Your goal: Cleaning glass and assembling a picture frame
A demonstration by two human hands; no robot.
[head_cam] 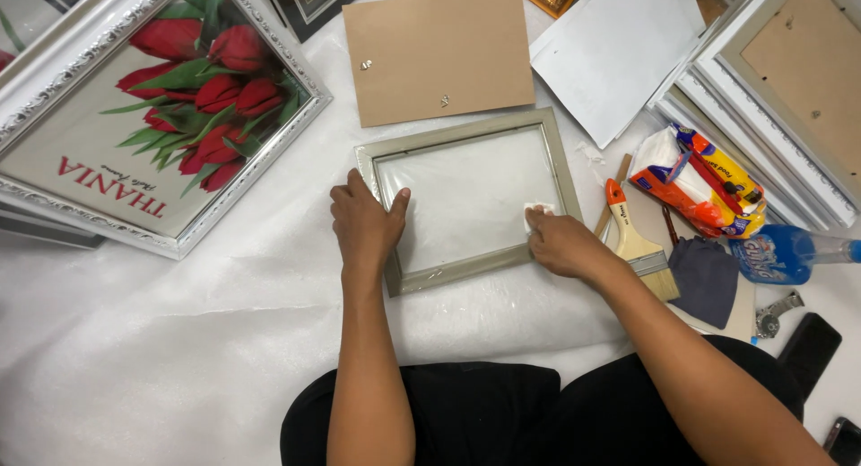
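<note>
Head view: the left hand [363, 222] lies spread flat on the grey picture frame [468, 199] mid-surface, while the right hand [560, 243] pinches a small white tissue [538, 210] against its glass.

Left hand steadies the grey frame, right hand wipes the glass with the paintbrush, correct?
Not quite. In the head view the right hand presses a small white tissue on the glass; the paintbrush lies untouched beside it. The left hand does steady the grey frame.

1 head camera, looking steeply down, close.
</note>
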